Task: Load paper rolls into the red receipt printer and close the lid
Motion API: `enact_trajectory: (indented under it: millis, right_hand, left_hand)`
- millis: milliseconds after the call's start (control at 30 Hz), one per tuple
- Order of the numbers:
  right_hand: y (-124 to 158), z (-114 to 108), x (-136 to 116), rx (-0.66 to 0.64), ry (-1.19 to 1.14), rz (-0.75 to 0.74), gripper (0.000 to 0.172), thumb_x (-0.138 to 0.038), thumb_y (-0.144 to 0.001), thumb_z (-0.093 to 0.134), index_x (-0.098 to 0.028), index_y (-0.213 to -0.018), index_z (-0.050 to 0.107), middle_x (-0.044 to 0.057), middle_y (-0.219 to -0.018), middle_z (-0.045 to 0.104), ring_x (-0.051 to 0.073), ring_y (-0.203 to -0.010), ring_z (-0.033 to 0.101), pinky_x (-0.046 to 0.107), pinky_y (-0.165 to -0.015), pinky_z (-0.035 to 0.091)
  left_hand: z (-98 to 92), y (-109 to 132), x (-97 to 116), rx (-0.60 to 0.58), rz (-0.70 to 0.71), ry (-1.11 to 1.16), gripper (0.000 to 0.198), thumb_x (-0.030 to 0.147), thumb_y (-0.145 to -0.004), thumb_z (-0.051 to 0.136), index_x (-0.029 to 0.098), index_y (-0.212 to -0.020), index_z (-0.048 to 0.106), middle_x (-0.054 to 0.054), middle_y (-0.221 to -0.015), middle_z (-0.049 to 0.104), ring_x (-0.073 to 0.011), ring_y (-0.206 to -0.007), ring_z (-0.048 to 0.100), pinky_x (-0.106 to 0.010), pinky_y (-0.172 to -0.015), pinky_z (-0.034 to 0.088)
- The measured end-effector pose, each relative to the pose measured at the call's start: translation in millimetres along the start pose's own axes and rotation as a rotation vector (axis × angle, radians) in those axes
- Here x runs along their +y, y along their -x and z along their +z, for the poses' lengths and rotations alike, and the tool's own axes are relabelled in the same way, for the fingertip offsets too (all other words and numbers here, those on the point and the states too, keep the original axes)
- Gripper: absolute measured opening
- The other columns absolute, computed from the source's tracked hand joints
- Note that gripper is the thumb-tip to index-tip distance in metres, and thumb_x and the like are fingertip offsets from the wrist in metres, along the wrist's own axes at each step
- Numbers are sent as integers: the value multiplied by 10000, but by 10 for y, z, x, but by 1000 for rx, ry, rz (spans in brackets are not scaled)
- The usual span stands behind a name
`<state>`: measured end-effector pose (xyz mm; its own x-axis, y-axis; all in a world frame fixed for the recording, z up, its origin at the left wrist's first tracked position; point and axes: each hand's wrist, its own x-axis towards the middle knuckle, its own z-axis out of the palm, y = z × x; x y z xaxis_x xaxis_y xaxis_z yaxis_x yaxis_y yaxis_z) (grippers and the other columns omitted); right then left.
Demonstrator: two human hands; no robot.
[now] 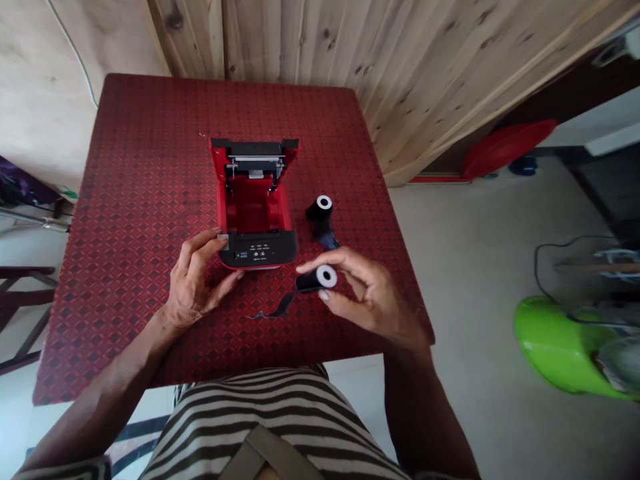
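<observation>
A small red and black receipt printer stands on the table, its lid raised and its red paper bay showing. My left hand grips the printer's front left corner, fingertips on the top near a small grey tab and thumb at the lower front edge. Between the thumb and fingers of my right hand is a black paper roll with a white end and hollow core. A loose dark strip trails from it to the left. Just beyond lies a second black roll, its tail partly unwound toward my right hand.
The table has a red patterned cover and meets a wooden plank wall. To the right on the floor sits a bright green tub, with a dark cord near it. A dark wooden stool stands at the left.
</observation>
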<state>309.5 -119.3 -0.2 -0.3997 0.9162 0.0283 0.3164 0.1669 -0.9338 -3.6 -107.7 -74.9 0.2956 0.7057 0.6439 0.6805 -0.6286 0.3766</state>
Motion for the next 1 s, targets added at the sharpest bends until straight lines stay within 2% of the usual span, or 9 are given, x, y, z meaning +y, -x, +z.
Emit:
enact_trajectory:
  millis: [167,300,433,533,600,667,767,867,1000]
  right_hand:
    - [163,395,414,67,61,95,388,-131,-853,661,-288,-1201,729,38,-1221,811,236,-1117,770,442,-1012,595]
    - [177,494,494,74,121,62,390,-146,-862,668,-277,-1226,720,51,-1247,805,237,-1147,770,452,-1025,603]
    - [213,223,324,114,125,43,454,-197,-865,750,-276,-1309,699,62,-1243,817,213,-1002,800,409,-913,652]
    - [51,-142,350,373,157,46,190,-255,-963,693,-272,-1136,769,41,-1045,844,197,-914,799,375,-829,652]
    - [-180,-365,526,548,253,26,200,-236,-937,706,-246,-1124,777,71,-1137,829,219,-1044,786,428,-959,628]
    - [-454,-513,766,491,270,34,395,-177,-857,733,-218,-1251,747,107,-1276,795,240,-1148,762,471,-1053,592]
    - [-798,-572,1051,304,171,79,587,-151,-809,713,-199,-1392,677,142,-1433,724,248,-1224,735,455,-1023,605]
    - [-960,-518,1153,199,157,63,503,-200,-823,705,-207,-1326,713,106,-1336,769,232,-1161,750,444,-1038,589]
    - [-911,-466,1072,212,180,47,315,-288,-807,744,-235,-1117,758,46,-1128,816,241,-1086,757,462,-1049,569]
  left_hand:
    - [8,-10,-3,28,-8,16,705,357,-888,854,205,-1489,519,-161,-1377,657,-290,-1285,678,-447,-1064,631]
    - [5,-18,2,37,2,18,717,331,-880,859,220,-1497,512,-156,-1369,662,-294,-1281,677,-463,-1062,632]
    - [-12,-21,9,14,-7,21,712,317,-883,858,221,-1498,511,-173,-1367,661,-309,-1298,674,-478,-1070,629]
    - [-17,-20,1,14,-12,21,686,340,-895,850,238,-1486,518,-164,-1374,663,-305,-1293,681,-478,-1068,631]
    - [-14,-18,-9,25,0,10,691,355,-891,854,239,-1485,519,-158,-1368,667,-300,-1283,687,-472,-1060,637]
    - [-8,-16,-17,34,8,-2,698,353,-888,857,233,-1488,522,-161,-1357,672,-296,-1271,693,-463,-1050,644]
    - [-1,-14,-15,33,10,-13,696,339,-894,850,227,-1497,521,-171,-1352,677,-298,-1266,696,-467,-1046,649]
    - [-3,-19,-7,33,21,-11,699,337,-894,849,222,-1498,516,-169,-1344,682,-303,-1270,697,-474,-1048,650]
    - [-12,-21,1,23,6,-5,691,333,-896,846,201,-1489,518,-170,-1351,677,-299,-1286,690,-458,-1065,642]
